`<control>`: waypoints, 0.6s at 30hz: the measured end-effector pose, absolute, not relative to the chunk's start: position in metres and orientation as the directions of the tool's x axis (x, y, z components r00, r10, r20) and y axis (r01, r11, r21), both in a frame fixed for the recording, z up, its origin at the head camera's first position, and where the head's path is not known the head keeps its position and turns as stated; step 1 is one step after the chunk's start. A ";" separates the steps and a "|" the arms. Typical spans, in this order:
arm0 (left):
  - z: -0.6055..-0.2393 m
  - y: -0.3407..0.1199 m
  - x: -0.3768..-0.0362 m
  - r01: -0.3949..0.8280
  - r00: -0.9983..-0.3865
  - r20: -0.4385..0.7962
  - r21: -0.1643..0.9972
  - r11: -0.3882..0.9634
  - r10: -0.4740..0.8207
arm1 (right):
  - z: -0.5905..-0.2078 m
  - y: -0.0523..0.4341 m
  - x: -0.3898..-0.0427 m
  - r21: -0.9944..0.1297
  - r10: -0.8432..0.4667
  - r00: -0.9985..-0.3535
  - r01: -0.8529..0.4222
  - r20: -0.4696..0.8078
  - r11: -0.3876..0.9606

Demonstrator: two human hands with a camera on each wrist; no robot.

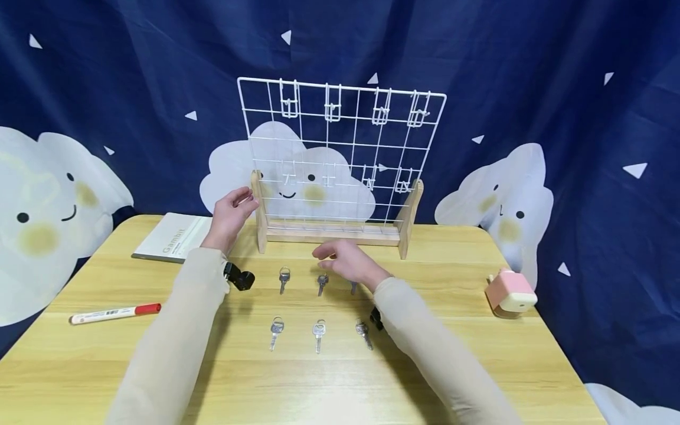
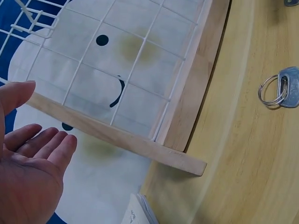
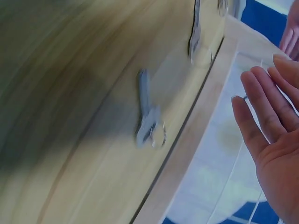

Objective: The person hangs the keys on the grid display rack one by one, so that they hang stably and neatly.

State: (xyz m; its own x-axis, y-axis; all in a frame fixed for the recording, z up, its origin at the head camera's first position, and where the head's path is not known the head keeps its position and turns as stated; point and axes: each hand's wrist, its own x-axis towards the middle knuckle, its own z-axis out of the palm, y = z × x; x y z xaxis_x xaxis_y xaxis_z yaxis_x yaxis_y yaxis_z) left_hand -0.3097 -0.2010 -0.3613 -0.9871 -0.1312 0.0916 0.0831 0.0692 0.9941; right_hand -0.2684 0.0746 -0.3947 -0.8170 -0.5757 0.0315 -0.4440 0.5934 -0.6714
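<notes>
My left hand [image 1: 229,219] is beside the left wooden post [image 1: 258,212] of a white wire grid rack [image 1: 340,141]. Its fingers are relaxed and hold nothing; the left wrist view shows the thumb and fingers apart near that post. My right hand [image 1: 347,261], fingers loosely bent and empty, hovers over the back row of keys in front of the rack's wooden base [image 1: 334,235]. Several metal keys with rings lie in two rows, among them a back-row key [image 1: 322,284] and a front-row key [image 1: 319,336]. The right hand and wrist partly cover another key [image 1: 353,288].
Several white hooks hang on the grid in two rows, such as an upper hook [image 1: 333,111] and a lower hook [image 1: 403,184]. A notebook [image 1: 172,236] and a red-capped marker [image 1: 114,314] lie at left. A pink and cream box-shaped object [image 1: 511,292] stands at right.
</notes>
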 end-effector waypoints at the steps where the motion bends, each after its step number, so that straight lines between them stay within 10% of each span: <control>1: -0.362 -0.200 -0.311 0.091 -0.986 0.100 0.993 0.075 -0.131 | -0.395 0.070 -0.270 -0.667 -0.579 -0.815 -0.446 0.027 0.597; 18: -0.368 -0.196 -0.320 0.151 -0.970 0.173 0.980 0.131 -0.170 | -0.408 0.014 -0.286 -0.632 -0.643 -0.766 -0.496 -0.004 0.595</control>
